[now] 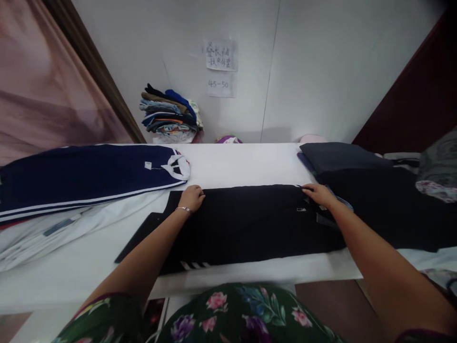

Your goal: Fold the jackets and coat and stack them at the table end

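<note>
White counter ran the full width below the wall. Black garment lay flat across its near middle, long side toward the wearer, three pale stripes at the near left edge. Navy garment, white-striped and white-collared, lay to the left, partly over a white garment. To the right, a black cloth lay against a folded dark grey piece. Black on black: the boundary at the black garment's right end could not be made out clearly. Stack of folded clothes stood by the wall, back left. Two paper sheets on the wall; the lower sheet read "45-50". Hands well apart: left hand pinched the far edge near the left end; right hand pinched the far edge near the right end. Bracelet on left wrist. White tag on navy garment.
</note>
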The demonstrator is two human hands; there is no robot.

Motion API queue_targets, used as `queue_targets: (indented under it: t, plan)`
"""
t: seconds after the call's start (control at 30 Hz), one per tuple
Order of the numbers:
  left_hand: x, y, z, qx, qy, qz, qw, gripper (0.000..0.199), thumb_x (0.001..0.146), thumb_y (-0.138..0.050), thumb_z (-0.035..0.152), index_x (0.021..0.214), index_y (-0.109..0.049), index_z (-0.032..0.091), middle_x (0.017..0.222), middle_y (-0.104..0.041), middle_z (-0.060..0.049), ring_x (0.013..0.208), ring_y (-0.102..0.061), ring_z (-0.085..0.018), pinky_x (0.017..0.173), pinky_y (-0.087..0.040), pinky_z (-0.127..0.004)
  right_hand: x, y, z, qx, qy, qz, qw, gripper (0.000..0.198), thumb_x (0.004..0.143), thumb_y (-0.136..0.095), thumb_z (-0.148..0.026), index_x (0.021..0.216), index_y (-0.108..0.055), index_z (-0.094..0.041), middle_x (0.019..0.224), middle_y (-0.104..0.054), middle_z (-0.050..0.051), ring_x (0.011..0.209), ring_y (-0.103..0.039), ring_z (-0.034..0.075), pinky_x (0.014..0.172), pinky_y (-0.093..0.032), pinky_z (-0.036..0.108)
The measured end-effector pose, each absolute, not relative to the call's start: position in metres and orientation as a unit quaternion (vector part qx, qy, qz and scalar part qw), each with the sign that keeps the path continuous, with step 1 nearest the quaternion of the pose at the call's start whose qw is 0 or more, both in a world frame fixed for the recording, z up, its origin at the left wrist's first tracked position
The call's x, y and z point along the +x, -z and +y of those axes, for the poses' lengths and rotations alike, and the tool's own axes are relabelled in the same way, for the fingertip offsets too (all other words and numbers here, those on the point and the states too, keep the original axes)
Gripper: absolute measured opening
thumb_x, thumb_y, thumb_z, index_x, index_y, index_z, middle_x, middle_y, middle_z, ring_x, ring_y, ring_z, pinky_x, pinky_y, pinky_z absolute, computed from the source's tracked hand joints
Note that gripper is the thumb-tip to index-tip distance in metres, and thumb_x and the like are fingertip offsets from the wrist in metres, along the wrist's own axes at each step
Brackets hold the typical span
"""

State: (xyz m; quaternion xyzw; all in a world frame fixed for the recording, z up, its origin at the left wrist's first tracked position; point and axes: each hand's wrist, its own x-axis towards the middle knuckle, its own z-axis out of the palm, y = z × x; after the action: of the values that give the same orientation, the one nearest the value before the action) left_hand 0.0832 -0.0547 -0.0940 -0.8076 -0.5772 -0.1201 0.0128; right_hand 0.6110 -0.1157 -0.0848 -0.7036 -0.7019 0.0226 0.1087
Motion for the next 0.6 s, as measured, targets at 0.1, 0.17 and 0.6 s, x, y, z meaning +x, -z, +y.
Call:
queue_targets:
  t: [0.1,0.17,0.6]
  plan:
    - [0.079,0.092,-0.052,-0.800,0.144,-0.582,0.019,0.014,0.082,-0.049,0.026,0.079,-0.061,0.019,0.101,-0.064,-0.008,0.099,-0.056,-0.022,0.085,-0.042,-0.032,0.612,0.085,-0.114,-0.718,-0.007,-0.691,0.089,0.031,0.086,-0.047,-0.037,0.098,-0.072,-0.024,0.098,-0.072,0.005,0.094,-0.065,0.022,0.082,-0.046,0.030]
    - [0.077,0.091,-0.048,-0.793,0.122,-0.597,0.012,0.014,0.082,-0.048,0.027,0.082,-0.060,0.019,0.095,-0.065,-0.007,0.096,-0.057,-0.023,0.082,-0.042,-0.033,0.611,0.087,-0.112,-0.729,-0.003,-0.680,0.080,0.030,0.085,-0.050,-0.039,0.095,-0.073,-0.023,0.092,-0.073,0.006,0.090,-0.066,0.024,0.082,-0.046,0.032]
    - [0.056,0.077,-0.014,-0.810,-0.024,-0.586,0.014,0.035,0.080,-0.047,0.047,0.090,-0.066,0.019,0.100,-0.066,-0.010,0.098,-0.059,-0.025,0.084,-0.041,-0.034,0.606,0.097,-0.093,-0.751,-0.002,-0.658,0.055,0.042,0.087,-0.046,-0.047,0.114,-0.064,-0.020,0.118,-0.065,0.010,0.110,-0.058,0.025,0.091,-0.043,0.033]
